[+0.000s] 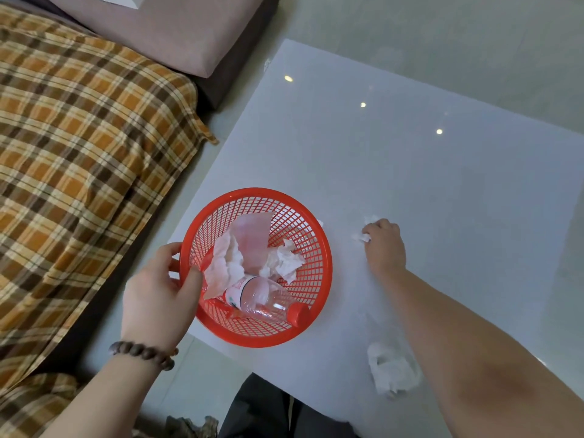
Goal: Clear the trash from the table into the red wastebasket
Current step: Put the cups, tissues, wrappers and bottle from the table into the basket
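The red wastebasket (319, 248) is held at its rim by the left hand (158, 295), near the desk (442, 200) corner. A tissue (366, 230) is apparently pinched in the right hand's (384, 245) grip. Another crumpled tissue (392, 371) lies nearer.

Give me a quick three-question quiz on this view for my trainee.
1. True or false: the left hand has its grip on the red wastebasket rim.
2. What is the right hand closing on? A. tissue B. bottle C. cup
3. Fill in: a crumpled ____ lies on the table beside the right forearm.

Key: 1 true; 2 A, the small tissue; 3 tissue.
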